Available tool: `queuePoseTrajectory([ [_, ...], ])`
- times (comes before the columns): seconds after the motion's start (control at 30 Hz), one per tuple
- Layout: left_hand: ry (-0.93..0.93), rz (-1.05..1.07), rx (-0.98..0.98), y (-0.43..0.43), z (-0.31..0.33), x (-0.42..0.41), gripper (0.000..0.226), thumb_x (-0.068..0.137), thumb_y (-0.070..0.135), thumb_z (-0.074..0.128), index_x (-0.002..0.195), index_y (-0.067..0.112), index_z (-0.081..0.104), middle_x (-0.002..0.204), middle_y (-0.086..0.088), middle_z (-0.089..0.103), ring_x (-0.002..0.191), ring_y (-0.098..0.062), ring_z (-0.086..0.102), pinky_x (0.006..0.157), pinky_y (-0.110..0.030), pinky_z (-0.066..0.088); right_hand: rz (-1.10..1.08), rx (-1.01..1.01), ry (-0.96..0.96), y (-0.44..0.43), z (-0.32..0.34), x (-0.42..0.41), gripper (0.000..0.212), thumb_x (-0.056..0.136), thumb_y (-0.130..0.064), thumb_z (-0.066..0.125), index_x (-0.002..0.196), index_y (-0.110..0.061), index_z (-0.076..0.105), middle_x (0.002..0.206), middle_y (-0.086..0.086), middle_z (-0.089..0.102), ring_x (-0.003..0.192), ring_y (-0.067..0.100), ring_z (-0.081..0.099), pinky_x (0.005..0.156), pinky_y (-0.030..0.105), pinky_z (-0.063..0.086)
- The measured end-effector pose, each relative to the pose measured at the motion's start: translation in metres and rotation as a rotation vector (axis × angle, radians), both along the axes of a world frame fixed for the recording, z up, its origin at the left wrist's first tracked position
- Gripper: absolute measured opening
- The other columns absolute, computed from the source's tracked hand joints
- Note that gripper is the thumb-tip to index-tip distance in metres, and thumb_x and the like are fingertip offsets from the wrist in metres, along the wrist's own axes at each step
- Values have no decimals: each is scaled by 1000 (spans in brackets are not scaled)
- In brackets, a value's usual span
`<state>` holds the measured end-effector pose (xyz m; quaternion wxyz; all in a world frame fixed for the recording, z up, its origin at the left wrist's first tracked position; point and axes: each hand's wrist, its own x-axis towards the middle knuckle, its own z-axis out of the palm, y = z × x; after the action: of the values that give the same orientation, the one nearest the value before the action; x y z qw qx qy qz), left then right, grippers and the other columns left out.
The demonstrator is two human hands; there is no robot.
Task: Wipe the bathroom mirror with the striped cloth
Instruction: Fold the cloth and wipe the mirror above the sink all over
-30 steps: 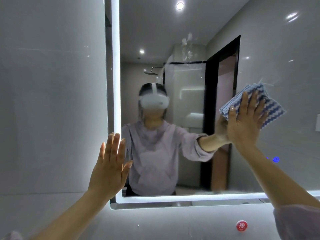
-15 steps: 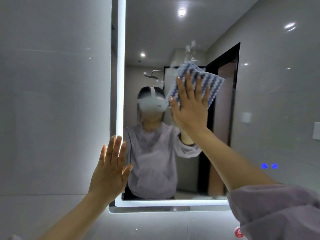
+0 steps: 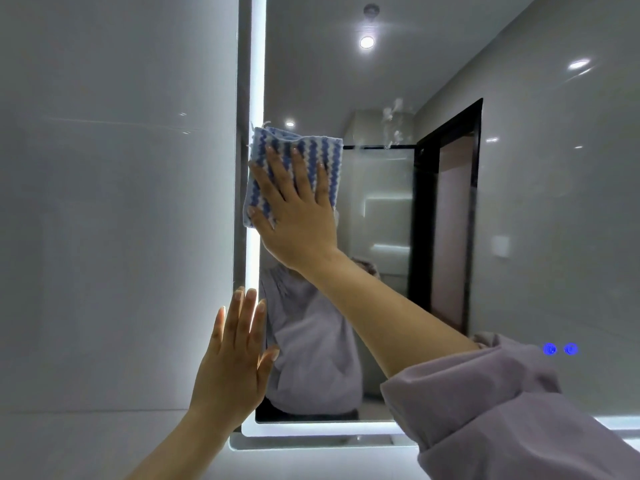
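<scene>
Cloth (image 3: 311, 143) sits pinned to the mirror (image 3: 519, 254) under the straight, spread fingers of the right hand (image 3: 299, 220), probably for even pressure; left hand (image 3: 230, 372), fingers straight too, seems to brace lower down.

Wall (image 3: 117, 202) at left: glossy pale grey tile, one horizontal joint low down, washed by white strip lighting (image 3: 257, 64). Seen in reflection: grey ceiling with lit recessed downlights (image 3: 366, 42), black door frame (image 3: 424, 220), glass shower screen (image 3: 381, 202), white wall plate (image 3: 500, 246).
</scene>
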<state>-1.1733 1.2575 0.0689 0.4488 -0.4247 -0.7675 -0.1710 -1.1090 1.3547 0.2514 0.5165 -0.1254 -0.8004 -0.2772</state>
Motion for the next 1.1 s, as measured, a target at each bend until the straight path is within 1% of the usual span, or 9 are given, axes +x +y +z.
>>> queuePoseTrajectory([
  [0.1, 8, 6, -3, 0, -1, -1, 68, 94, 49, 22, 143, 4, 35, 154, -17, 24, 144, -30, 3, 115, -42, 6, -8, 15, -45, 2, 3, 2, 63, 99, -52, 25, 154, -25, 8, 163, 3, 1, 149, 28, -7, 117, 49, -13],
  [0.3, -9, -3, 12, -1, 0, 0, 69, 96, 52, 12, 143, 6, 34, 153, -16, 25, 144, -29, 4, 115, -43, 6, -26, 28, -124, 8, 10, 11, 66, 99, -55, 24, 154, -29, -1, 163, 0, -7, 148, 25, -14, 117, 46, -16],
  [0.43, 2, -14, 29, -1, 0, 0, 67, 97, 53, 10, 143, 9, 29, 151, -17, 29, 143, -30, 5, 114, -42, 6, -52, 91, -156, 22, 19, 26, 66, 99, -57, 23, 154, -30, -1, 162, -3, -7, 148, 22, -13, 117, 44, -16],
  [0.6, 26, -23, 26, -1, -1, -1, 66, 97, 50, 14, 143, 6, 31, 151, -19, 29, 143, -31, 6, 114, -42, 6, -95, 87, -97, 47, 29, 49, 66, 98, -58, 22, 154, -30, 0, 163, -2, -6, 149, 23, -12, 119, 45, -13],
  [0.7, 28, -19, 30, -2, -1, -1, 65, 97, 50, 13, 144, 8, 26, 152, -18, 27, 144, -31, 5, 114, -42, 6, -106, 82, -61, 66, 33, 66, 66, 98, -57, 23, 153, -29, 0, 163, -1, -4, 149, 24, -9, 119, 44, -13],
  [0.8, 28, -16, 38, -2, 0, 0, 65, 97, 52, 10, 145, 10, 22, 152, -18, 26, 144, -30, 4, 114, -42, 7, -103, 68, -23, 84, 34, 84, 65, 97, -58, 18, 153, -30, -2, 163, 0, -3, 149, 24, -7, 119, 43, -11],
  [0.93, 41, -14, 34, -3, 0, 2, 65, 97, 52, 9, 146, 9, 17, 153, -18, 24, 144, -30, 3, 114, -41, 7, -108, 36, 16, 105, 32, 106, 67, 96, -59, 13, 154, -28, 4, 163, 1, -2, 149, 24, -6, 119, 43, -9],
  [1.0, 44, -12, 25, -3, -1, 1, 65, 97, 51, 10, 146, 9, 16, 154, -18, 22, 144, -31, 3, 114, -42, 7, -110, 32, 32, 116, 30, 116, 67, 96, -59, 14, 155, -27, 5, 163, 2, -1, 149, 25, -5, 120, 43, -8],
  [1.1, 56, 0, 6, -3, -2, 0, 66, 97, 50, 14, 146, 6, 21, 153, -20, 23, 144, -32, 4, 114, -42, 7, -117, 16, 81, 137, 26, 135, 67, 97, -56, 20, 155, -25, 10, 163, 2, 3, 149, 25, -1, 119, 41, -8],
])
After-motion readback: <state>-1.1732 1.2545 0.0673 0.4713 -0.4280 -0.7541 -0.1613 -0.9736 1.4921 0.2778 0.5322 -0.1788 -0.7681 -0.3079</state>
